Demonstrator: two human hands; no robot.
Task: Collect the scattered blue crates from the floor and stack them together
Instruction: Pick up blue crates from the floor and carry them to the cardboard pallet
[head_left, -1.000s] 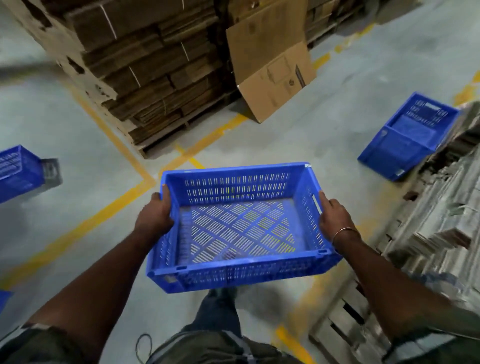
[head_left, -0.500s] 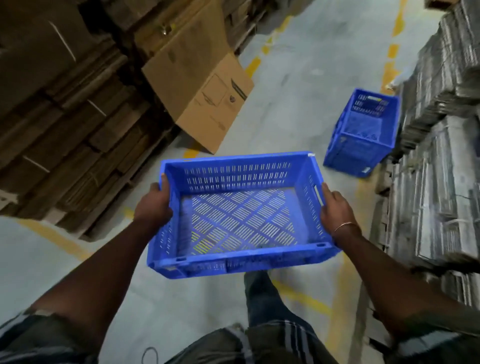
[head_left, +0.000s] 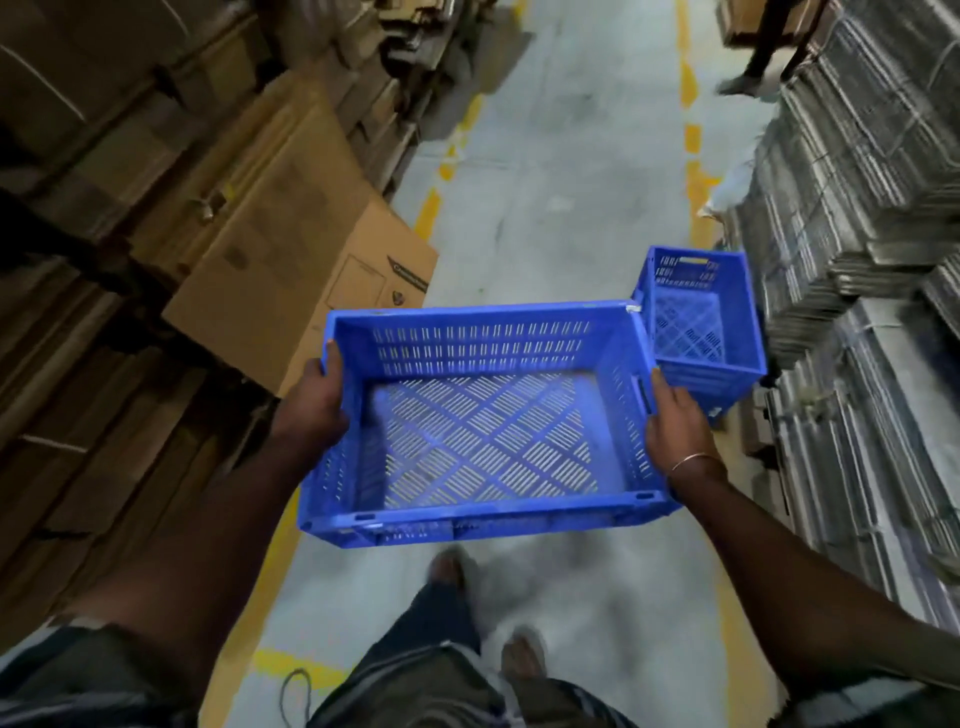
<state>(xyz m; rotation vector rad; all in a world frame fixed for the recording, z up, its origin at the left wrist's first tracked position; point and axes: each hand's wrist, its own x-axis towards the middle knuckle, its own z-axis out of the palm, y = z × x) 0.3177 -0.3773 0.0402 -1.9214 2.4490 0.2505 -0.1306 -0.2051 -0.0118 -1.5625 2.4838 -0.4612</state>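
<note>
Feet and legs blurred at bottom of view, on grey floor (head_left: 545, 218). Carried crate (head_left: 483, 431), empty, held level above floor at waist height. Left hand (head_left: 314, 402) on its left wall, fingers wrapped over the rim; right hand (head_left: 675, 426) on right wall, fingers closed at the handle slot. Second crate (head_left: 696, 322) on floor ahead right, beside grey bundled stacks (head_left: 852, 208). Flattened cardboard (head_left: 291, 249) leans left. Yellow floor lines (head_left: 691, 130) farther on.
</note>
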